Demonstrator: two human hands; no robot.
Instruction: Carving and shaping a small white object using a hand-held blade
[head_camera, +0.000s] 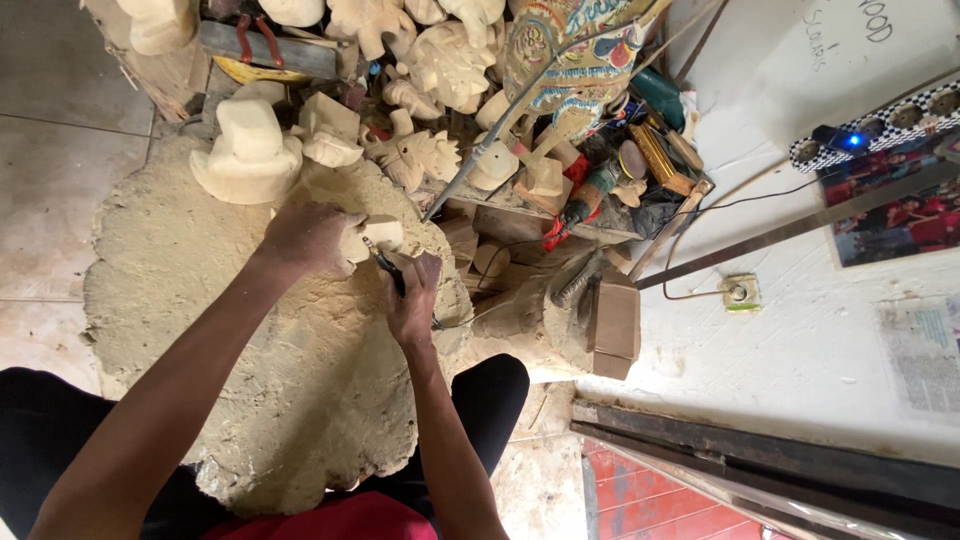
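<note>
My left hand (305, 238) grips a small pale wooden carving (378, 236) and holds it above a mound of sawdust (200, 300). My right hand (412, 300) is closed around a thin dark carving tool (385, 262). The tool's tip touches the carving's near side. Both forearms reach in from the bottom left. My knees in black trousers frame the mound.
Unfinished pale wood figures (250, 150) crowd the top. A painted figure (580, 50), power tools (590, 195) and a wooden block (615, 325) lie to the right. A cable runs to a wall socket (740, 292). A metal bar (800, 225) leans on the white wall.
</note>
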